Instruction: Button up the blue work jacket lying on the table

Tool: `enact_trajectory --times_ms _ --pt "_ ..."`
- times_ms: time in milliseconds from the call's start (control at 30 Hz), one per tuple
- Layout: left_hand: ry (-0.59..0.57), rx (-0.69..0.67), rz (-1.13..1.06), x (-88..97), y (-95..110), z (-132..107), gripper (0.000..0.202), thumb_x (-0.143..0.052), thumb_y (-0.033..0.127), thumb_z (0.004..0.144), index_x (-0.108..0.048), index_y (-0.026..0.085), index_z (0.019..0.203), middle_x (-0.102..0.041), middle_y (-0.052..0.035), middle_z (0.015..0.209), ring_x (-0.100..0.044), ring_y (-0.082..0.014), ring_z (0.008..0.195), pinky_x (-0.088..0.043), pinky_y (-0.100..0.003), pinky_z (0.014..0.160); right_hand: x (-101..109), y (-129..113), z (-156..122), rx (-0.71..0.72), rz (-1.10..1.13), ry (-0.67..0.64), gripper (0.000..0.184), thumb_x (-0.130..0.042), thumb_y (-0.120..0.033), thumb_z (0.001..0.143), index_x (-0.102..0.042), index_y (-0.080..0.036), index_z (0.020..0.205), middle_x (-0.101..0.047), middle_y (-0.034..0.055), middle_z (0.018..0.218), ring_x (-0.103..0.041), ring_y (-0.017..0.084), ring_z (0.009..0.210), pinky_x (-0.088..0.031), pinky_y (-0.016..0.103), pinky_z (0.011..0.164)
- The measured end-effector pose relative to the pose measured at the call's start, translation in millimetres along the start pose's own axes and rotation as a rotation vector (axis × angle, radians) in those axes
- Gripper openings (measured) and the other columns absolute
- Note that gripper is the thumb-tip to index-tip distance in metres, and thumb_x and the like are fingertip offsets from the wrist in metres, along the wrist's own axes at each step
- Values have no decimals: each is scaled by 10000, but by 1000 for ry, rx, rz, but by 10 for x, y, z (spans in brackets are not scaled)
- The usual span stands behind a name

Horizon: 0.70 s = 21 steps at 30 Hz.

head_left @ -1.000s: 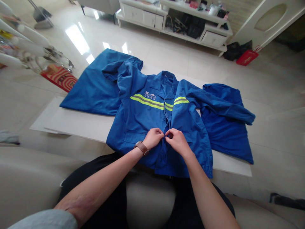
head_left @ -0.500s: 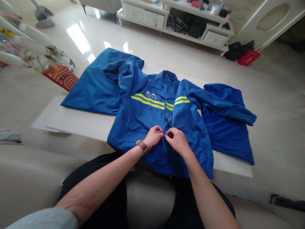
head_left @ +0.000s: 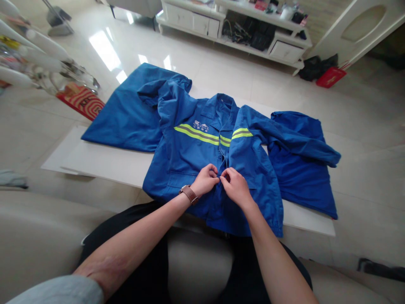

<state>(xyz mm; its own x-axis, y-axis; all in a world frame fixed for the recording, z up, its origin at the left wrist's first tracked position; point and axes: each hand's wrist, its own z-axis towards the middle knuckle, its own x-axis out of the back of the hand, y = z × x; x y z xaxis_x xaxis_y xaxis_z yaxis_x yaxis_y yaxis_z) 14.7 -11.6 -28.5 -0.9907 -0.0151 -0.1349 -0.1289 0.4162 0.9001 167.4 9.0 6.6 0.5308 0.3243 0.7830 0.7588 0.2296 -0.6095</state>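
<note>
From where I stand, the blue cloth jacket with yellow-and-grey reflective bands lies face up on the flat white worktop, its sleeves resting across 2 folded blue cloth bundles. At its front opening, the bare left hand and bare right hand each pinch the cloth, fingertips together, apparently to steady the edges; the spread layout probably keeps that opening accessible.
</note>
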Motion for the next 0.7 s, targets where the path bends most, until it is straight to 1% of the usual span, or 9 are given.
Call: enact_trajectory --times_ms 100,233,367,500,600,700 --pt "-7 -42 15 4 14 2 302 -633 103 661 -485 204 904 -516 111 599 -419 -42 463 -274 -177 468 -6 0 9 -34 8 17 80 -569 -239 926 -594 -226 851 -651 17 900 -585 179 797 -378 289 700" --pt "-35 -119 54 16 41 -19 336 -629 120 670 -495 207 966 -542 97 654 -421 -42 478 -278 -173 459 -11 2 20 -93 54 48 75 -587 -260 917 -602 -232 849 -657 5 840 -587 179 754 -368 287 672" --pt "-63 -153 90 31 76 -63 351 -618 113 670 -491 208 983 -545 92 672 -426 -41 493 -289 -168 460 0 -1 21 -131 50 73 64 -596 -251 907 -620 -235 850 -667 -1 800 -594 181 731 -360 290 657" --pt "-58 -181 139 50 87 -77 385 -617 102 657 -497 213 1006 -537 97 668 -429 -41 504 -294 -163 468 11 24 34 -71 -3 75 95 -574 -210 904 -634 -227 832 -672 7 805 -598 184 739 -378 295 683" --pt "-15 -148 136 60 76 -56 416 -635 110 652 -495 212 1030 -538 102 659 -421 -39 487 -297 -166 467 18 46 45 -4 42 74 97 -584 -196 887 -645 -220 815 -661 8 795 -600 173 724 -412 289 703" --pt "24 -118 112 59 57 -34 438 -660 122 648 -489 211 1041 -541 105 657 -421 -38 476 -298 -169 465 26 38 38 62 51 94 109 -593 -187 879 -685 -217 830 -670 19 837 -618 169 745 -445 285 738"
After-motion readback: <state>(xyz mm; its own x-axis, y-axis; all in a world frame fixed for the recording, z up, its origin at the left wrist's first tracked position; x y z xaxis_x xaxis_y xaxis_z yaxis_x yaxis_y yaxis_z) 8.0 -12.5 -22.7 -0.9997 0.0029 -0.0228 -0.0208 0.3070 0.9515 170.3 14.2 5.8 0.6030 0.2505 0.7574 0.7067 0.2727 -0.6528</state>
